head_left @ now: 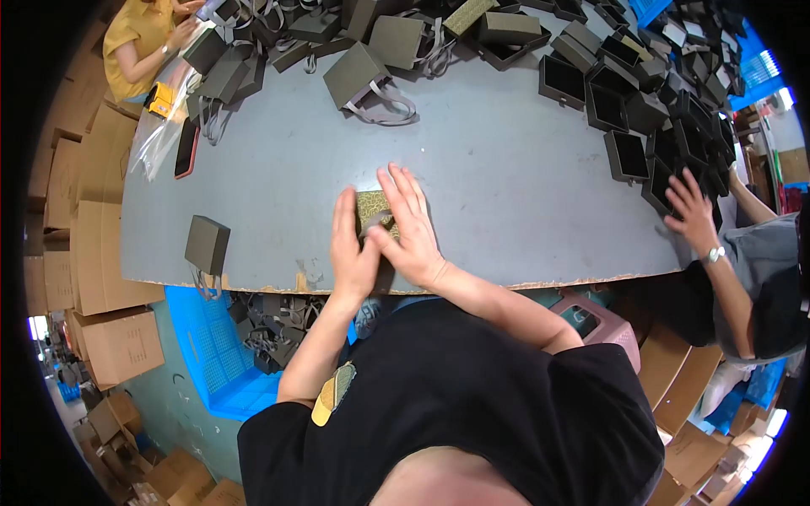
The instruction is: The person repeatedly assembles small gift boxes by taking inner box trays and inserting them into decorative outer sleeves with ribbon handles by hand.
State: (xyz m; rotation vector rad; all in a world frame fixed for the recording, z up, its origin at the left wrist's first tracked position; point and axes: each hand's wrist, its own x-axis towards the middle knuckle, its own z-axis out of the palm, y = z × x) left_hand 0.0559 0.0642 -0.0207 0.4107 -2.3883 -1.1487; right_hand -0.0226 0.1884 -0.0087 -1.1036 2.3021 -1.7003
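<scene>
A small box with a gold swirl pattern [369, 202] lies on the grey table in front of me, a grey ribbon [377, 222] across it. My left hand [350, 249] presses along its left side with straight fingers. From the right, my right hand [411, 226] holds the box, its thumb at the ribbon and its long fingers stretched past the far edge. Part of the box is hidden under my hands. Left of them, a dark box with ribbon [207, 244] stands near the table's front edge.
Dark boxes with ribbons [359, 76] crowd the far side. Open black boxes [626, 157] are heaped at the right, where a co-worker's hand [693, 211] reaches in. Another person [131, 51] is at far left, near a phone [186, 149]. A blue crate [198, 354] sits below.
</scene>
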